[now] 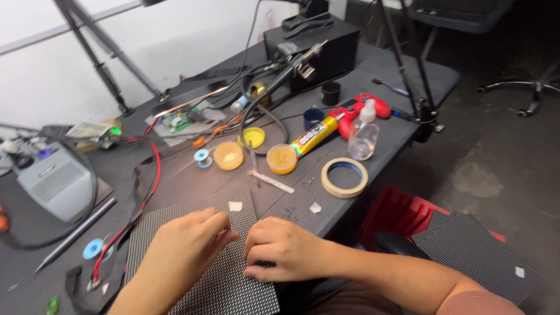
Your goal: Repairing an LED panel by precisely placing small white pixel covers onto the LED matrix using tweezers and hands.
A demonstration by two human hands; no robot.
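Hands working on dark dotted panel (198, 274), which is lying flat at near edge of dark workbench (303, 198), partly overhanging toward the person. Left hand (186, 251) is resting on the panel w/ fingers curled and thumb and forefinger pinching together near panel's upper middle; whatever is being pinched is too small to make out. Right hand (286, 248) is sitting just beside it at panel's right edge, knuckles up, fingers bent and pressing down on the surface; cannot tell whether it is gripping anything. Small white square sticker (235, 206) is showing on the panel just above the fingertips, and a second white scrap (315, 207) is lying on the bench to the right. Behind the hands, L to R: blue solder spool (202, 157), two round yellow tubs (228, 156) (282, 159), white strip tool (271, 182), roll of masking tape (345, 177). Further back: yellow-and-black glue tube (315, 134), clear squeeze bottle (364, 133), red game controller (361, 111), black box unit (315, 46). Grey fan unit (52, 181) is standing at far left w/ red cable (154, 169) running down toward the panel. More dotted panels (472, 251) are stacked on a red crate (396, 216) at lower right, well apart from the hands.
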